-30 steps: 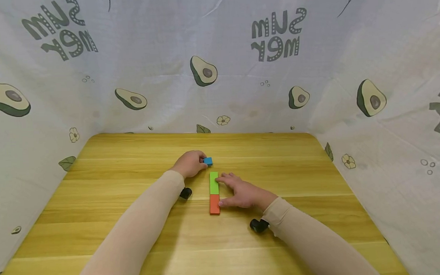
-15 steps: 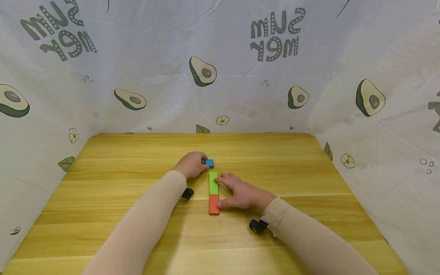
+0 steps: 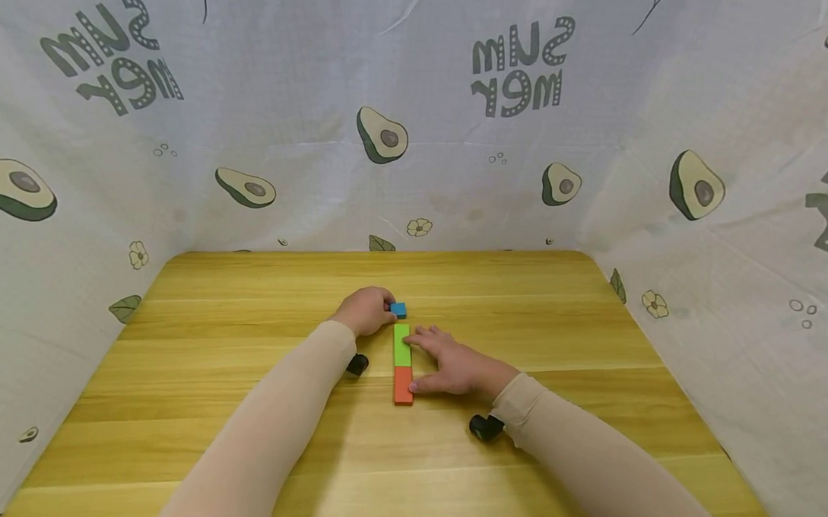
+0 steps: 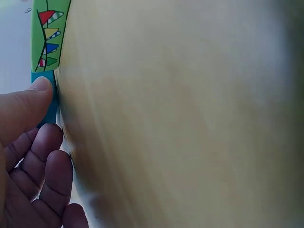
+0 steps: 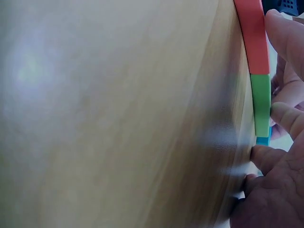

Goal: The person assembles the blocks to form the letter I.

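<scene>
In the head view a red block [image 3: 403,390] and a green block [image 3: 402,346] lie end to end in a straight line on the table. Just beyond the green one's far end is a small blue block [image 3: 398,311], pinched by my left hand [image 3: 365,310] between thumb and fingers. The left wrist view has the blue block [image 4: 51,107] right at the end of the green block [image 4: 50,42], whose side carries printed bunting flags. My right hand [image 3: 455,363] lies to the right of the row, fingers spread, thumb touching the red block's side and a fingertip at the green block.
Wooden tabletop [image 3: 560,314] extends around the blocks. A white cloth [image 3: 298,87] printed with avocados hangs behind the table and along both sides. Small black wrist cameras [image 3: 486,427] sit under both wrists.
My left hand has brought the blue block slightly right and nearer, closer to the green block's far end. The right hand and the red and green blocks stay put.
</scene>
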The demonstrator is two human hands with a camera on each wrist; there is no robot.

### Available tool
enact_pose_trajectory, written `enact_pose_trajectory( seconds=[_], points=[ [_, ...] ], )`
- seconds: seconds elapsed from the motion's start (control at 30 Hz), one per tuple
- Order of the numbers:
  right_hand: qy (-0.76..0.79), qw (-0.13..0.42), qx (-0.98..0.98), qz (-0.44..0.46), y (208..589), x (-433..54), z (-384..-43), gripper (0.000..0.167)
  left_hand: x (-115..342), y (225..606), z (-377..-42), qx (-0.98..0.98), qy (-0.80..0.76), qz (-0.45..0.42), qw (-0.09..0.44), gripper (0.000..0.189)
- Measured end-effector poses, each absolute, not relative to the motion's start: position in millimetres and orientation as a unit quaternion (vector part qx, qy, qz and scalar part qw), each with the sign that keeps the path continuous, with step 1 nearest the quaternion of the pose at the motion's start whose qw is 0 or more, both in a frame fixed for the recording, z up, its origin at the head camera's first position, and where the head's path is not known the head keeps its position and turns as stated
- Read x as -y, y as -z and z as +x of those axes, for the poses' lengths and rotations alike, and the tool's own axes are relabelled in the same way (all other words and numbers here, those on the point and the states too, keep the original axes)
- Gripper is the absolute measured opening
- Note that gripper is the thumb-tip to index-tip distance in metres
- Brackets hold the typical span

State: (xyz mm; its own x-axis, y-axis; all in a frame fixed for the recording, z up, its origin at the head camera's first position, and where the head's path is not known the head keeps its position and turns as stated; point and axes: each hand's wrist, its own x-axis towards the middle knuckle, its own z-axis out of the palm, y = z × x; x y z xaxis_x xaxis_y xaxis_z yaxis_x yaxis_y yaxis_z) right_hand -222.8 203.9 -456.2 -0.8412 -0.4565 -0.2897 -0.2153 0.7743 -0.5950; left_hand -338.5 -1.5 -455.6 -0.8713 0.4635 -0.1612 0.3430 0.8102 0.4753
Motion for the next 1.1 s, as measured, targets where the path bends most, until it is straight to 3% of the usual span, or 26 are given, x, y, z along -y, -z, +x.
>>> enact_pose_trajectory(
  seconds=[0.57,1.1],
  points=[
    [0.279,0.199,-0.923,-0.175,457.0,-201.8,-218.4,0.084,4.2,459.4,-336.3,-0.933,-0.26,0.198,0.151,0.049],
    [0.277,0.197,-0.925,-0.17,457.5,-198.1,-217.7,0.086,4.9,461.0,-335.3,-0.932,-0.268,0.191,0.15,0.041]
  ],
)
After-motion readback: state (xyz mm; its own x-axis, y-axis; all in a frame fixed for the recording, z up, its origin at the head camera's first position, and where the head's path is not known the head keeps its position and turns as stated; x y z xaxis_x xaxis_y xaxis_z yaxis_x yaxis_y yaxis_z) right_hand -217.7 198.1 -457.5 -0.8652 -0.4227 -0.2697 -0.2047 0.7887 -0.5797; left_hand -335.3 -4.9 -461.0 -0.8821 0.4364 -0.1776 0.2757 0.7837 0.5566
